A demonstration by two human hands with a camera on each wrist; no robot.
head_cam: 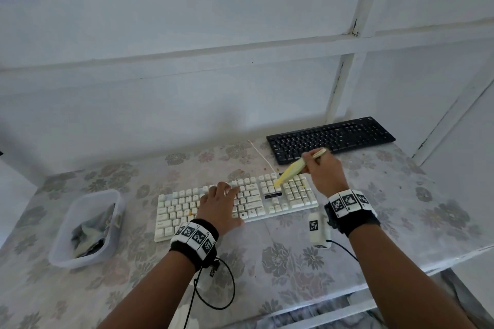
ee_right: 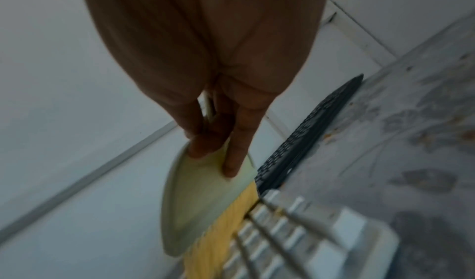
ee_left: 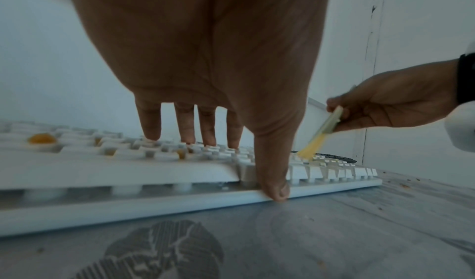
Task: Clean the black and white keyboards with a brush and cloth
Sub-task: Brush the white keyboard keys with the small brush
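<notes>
A white keyboard (head_cam: 270, 201) lies across the middle of the table, with orange crumbs (ee_left: 41, 138) among its keys. My left hand (head_cam: 217, 207) rests on its keys with straight fingers (ee_left: 151, 129), thumb against the front edge. My right hand (head_cam: 322, 171) grips a pale brush (head_cam: 292, 169) with yellow bristles (ee_right: 221, 230) that touch the keys near the right end. A black keyboard (head_cam: 330, 139) lies behind, at the back right. In the right wrist view, my fingers (ee_right: 239, 147) pinch the brush body.
A clear plastic tub (head_cam: 88, 227) holding a crumpled cloth (head_cam: 89, 234) stands at the left. A white cable (head_cam: 260, 153) runs from the white keyboard toward the wall. A small white tagged device (head_cam: 318, 230) hangs by my right wrist. The flowered tablecloth (head_cam: 294, 262) has crumbs at the back right.
</notes>
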